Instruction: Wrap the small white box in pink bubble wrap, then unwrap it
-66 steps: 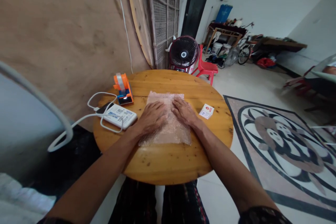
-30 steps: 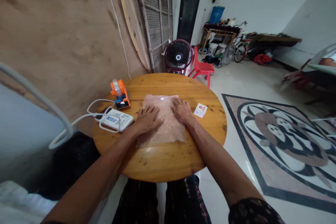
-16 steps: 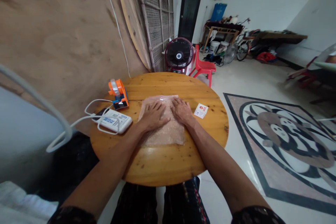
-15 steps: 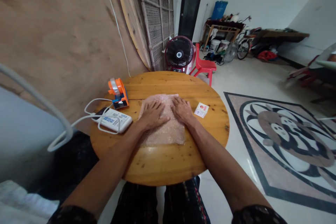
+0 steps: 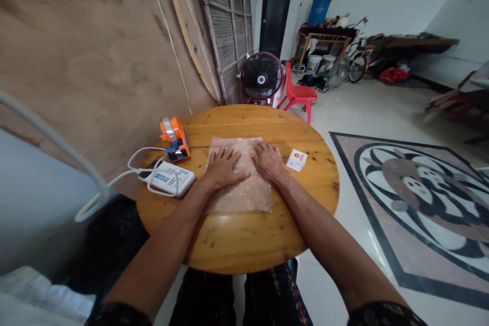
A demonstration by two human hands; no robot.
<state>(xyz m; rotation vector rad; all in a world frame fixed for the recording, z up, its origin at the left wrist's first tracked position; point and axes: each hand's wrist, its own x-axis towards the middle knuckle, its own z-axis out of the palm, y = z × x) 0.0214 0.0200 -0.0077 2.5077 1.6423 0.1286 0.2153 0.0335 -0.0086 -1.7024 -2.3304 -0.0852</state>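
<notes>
A sheet of clear bubble wrap (image 5: 240, 193) lies flat on the round wooden table (image 5: 244, 244). My left hand (image 5: 223, 167) rests palm down on its left part, fingers spread and thumb pointing right. On its upper right part lies my right hand (image 5: 269, 162), also palm down with the fingers apart. Neither hand grips anything. Right of my right hand are small printed cards (image 5: 296, 160). An orange and blue tape dispenser (image 5: 175, 138) stands at the table's back left, and nearer me is a white box-like device (image 5: 171, 179) with a white cable over it.
A thick white cable (image 5: 57, 137) hangs at the left, beside the brown wall (image 5: 95, 51). Behind the table stand a fan (image 5: 262, 79) and a red chair (image 5: 300, 92). A panda-patterned floor inlay (image 5: 428, 188) is at the right.
Both hands stay on the bubble wrap with little movement. The whole view has shifted slightly, so the table and the things on it appear a little farther right.
</notes>
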